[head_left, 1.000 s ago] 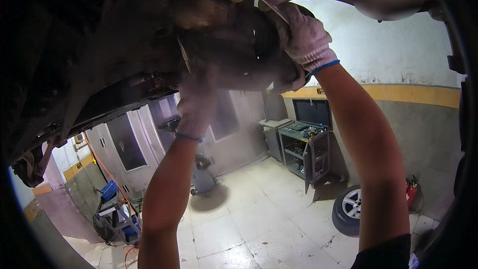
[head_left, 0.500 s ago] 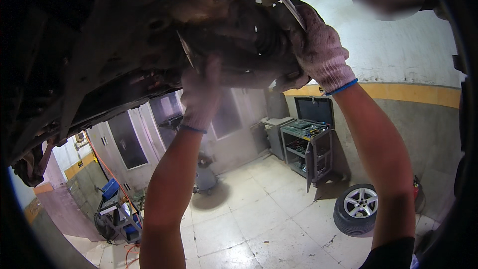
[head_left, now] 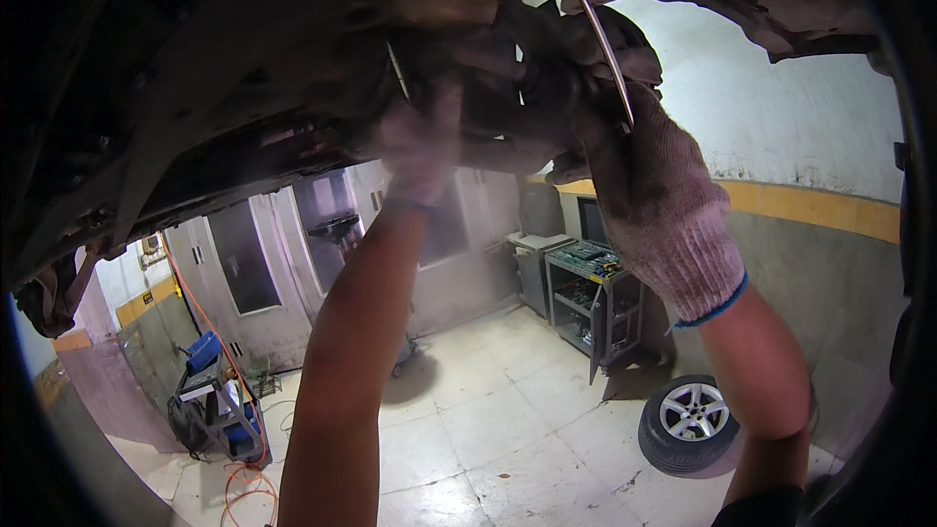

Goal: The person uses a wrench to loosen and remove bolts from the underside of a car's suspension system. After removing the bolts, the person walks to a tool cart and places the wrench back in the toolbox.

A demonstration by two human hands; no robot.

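Observation:
Both my hands wear pale knit gloves and are raised under a vehicle's dark underside (head_left: 244, 68). My right hand (head_left: 669, 205) is closed around a long, slim metal bar (head_left: 597, 34), which points up past a ribbed dark part of the underside. Smeared by motion, my left hand (head_left: 422, 141) looks closed on a thinner metal rod (head_left: 397, 70) whose tip reaches up into shadow. Where these tips meet the vehicle is too dark to tell, and the lower ends are hidden by the gloves.
A tool cabinet (head_left: 597, 298) with its door ajar stands against the back right wall. A wheel (head_left: 691, 425) lies on the tiled floor beside it. At left are a tool cart (head_left: 220, 400) and an orange hose (head_left: 210, 315). Low parts of the vehicle hang overhead.
My right hand has come down and nearer, the bar in it now steeper. My left hand sits farther right in view, still with its rod. The whole view has shifted slightly.

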